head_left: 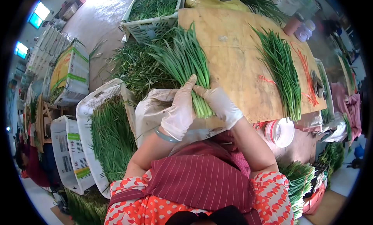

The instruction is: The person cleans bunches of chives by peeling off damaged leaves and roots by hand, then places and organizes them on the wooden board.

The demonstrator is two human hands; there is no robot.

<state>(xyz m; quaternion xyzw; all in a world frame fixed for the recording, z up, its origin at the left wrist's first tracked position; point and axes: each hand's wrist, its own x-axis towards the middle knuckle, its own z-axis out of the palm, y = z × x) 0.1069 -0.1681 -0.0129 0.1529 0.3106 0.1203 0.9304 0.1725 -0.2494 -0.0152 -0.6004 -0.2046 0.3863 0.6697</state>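
A bunch of long green leafy stalks (190, 58) is held between my two gloved hands, its pale cut ends toward me and its tips pointing away. My left hand (180, 106) wraps the bunch from the left side, thumb on top. From the right, my right hand (219, 100) closes around the lower stalks. The bunch is over the left edge of the wooden board (233, 73). Another bundle of green stalks (281, 71) lies on the board to the right. Red ties (307, 75) lie beyond it, and a small red tie (267, 79) sits between.
White crates of greens (83, 108) stand at the left, another crate (145, 25) at the top. Loose greens (143, 63) are heaped beside the board. A white tub (283, 132) is at the near edge; bottles (305, 30) stand far right. A person (33, 166) is at far left.
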